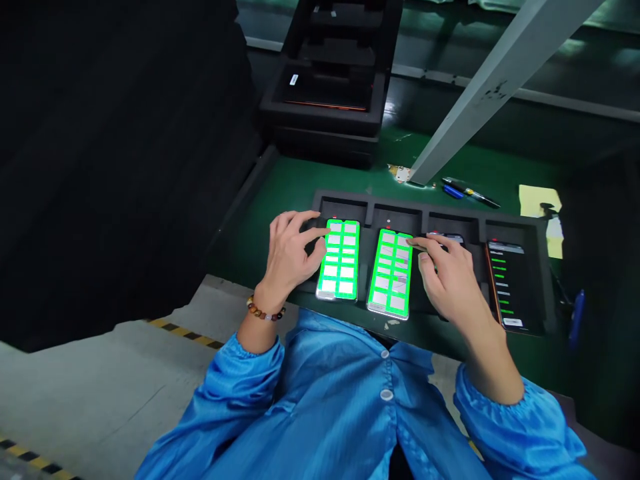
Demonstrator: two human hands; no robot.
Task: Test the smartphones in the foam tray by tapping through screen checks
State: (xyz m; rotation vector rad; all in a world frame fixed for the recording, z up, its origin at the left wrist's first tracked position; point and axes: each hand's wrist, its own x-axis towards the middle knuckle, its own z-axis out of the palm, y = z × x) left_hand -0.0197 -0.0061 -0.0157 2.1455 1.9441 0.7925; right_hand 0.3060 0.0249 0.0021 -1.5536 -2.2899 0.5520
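Two smartphones with bright green screens full of white boxes lie in a black foam tray [345, 200]. My left hand [293, 250] is open at the left smartphone [339, 260], its index fingertip at the upper left of the screen. At the upper right corner of the second smartphone [390, 273], my right hand [450, 273] has its index finger stretched out. A third phone [454, 238] is mostly hidden under that hand. On the far right of the tray rests a dark-screened smartphone [510, 283] with green and white text lines and an orange edge.
Stacked black trays [325, 123] holding more phones stand at the back. A grey metal post [480, 100] slants up behind the tray. Pens [470, 192] and yellow sticky notes [540, 199] lie on the green table [295, 177]. A dark cloth [125, 167] hangs at left.
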